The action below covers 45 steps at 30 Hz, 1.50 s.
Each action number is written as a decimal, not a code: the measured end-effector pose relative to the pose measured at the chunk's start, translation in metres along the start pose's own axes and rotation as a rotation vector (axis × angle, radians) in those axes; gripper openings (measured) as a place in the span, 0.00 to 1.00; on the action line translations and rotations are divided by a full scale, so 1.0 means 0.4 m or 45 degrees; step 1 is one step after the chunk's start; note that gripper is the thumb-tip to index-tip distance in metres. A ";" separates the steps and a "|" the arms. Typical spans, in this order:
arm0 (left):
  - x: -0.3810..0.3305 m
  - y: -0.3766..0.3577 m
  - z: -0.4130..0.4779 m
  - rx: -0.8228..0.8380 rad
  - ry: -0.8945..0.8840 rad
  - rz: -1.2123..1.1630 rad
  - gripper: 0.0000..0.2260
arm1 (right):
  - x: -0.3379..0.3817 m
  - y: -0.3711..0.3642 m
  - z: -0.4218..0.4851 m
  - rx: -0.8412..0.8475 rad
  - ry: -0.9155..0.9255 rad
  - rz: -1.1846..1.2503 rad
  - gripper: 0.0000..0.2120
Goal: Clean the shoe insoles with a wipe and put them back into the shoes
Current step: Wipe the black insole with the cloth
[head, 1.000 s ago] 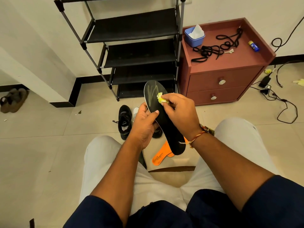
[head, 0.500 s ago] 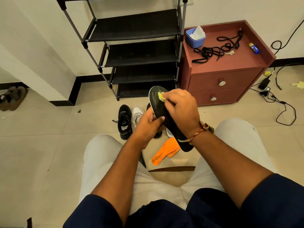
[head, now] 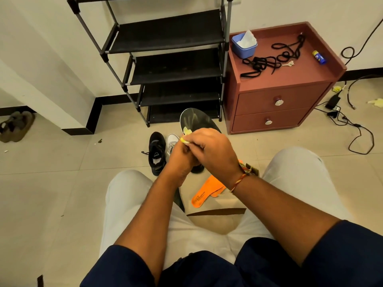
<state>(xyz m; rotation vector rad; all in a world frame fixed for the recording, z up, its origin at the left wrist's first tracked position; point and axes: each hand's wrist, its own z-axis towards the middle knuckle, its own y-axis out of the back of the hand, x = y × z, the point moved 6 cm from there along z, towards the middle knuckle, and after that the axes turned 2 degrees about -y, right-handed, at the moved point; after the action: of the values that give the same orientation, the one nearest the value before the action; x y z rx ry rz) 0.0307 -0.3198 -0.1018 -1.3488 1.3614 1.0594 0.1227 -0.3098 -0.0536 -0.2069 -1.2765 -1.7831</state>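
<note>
Two hands are working one black insole [head: 194, 121] raised over the shoes [head: 157, 152]: left hand [head: 182, 160] is gripping its middle to brace it, right hand [head: 213, 154] is pinching a wipe [head: 187, 131] against its face.

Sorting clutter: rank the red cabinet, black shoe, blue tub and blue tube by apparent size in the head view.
1. red cabinet
2. black shoe, nearer the camera, so its lead over the tub is unsure
3. blue tub
4. blue tube

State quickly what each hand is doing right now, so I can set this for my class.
Left hand: grips the black insole.
Right hand: pinches the yellow wipe against that insole.
</note>
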 end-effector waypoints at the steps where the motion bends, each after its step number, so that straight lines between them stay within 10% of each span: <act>1: 0.000 0.002 0.001 -0.006 -0.001 0.010 0.10 | 0.006 -0.004 0.001 0.018 0.022 -0.011 0.10; 10: 0.017 -0.026 -0.011 0.120 0.101 0.031 0.16 | -0.098 0.121 0.048 -0.335 -0.245 0.021 0.08; 17: -0.005 -0.021 -0.017 0.070 0.006 0.176 0.12 | 0.009 -0.004 0.003 -0.050 0.036 -0.043 0.10; 28: -0.007 -0.018 -0.013 0.054 0.038 -0.133 0.22 | -0.077 0.113 0.030 -0.388 -0.332 0.186 0.09; 45: -0.008 -0.017 -0.007 0.053 0.015 -0.038 0.20 | -0.063 0.054 0.020 -0.138 -0.155 -0.109 0.13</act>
<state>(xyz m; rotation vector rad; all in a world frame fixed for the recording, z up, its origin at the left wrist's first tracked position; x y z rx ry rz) 0.0373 -0.3223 -0.0977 -1.3424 1.3608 0.9994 0.1504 -0.2903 -0.0503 -0.3310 -1.2918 -1.9399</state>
